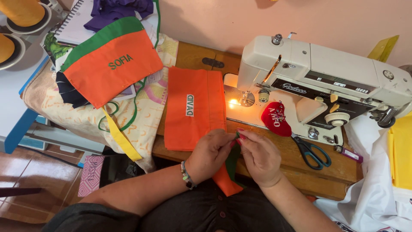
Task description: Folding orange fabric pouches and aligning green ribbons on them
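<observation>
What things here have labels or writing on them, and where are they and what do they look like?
Orange pouch: upper left on the cloth pile, green band, green stitched lettering.
Orange fabric: table centre, above both hands, small white label with green letters.
Sewing machine: right, cream, dark nameplate strip.
Red pincushion: heart-shaped, white lettering, beside the machine.
Pink box: floor, lower left, patterned.

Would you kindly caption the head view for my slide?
Both hands, left hand and right hand, pinch orange-and-green fabric before a cream sewing machine.
</observation>
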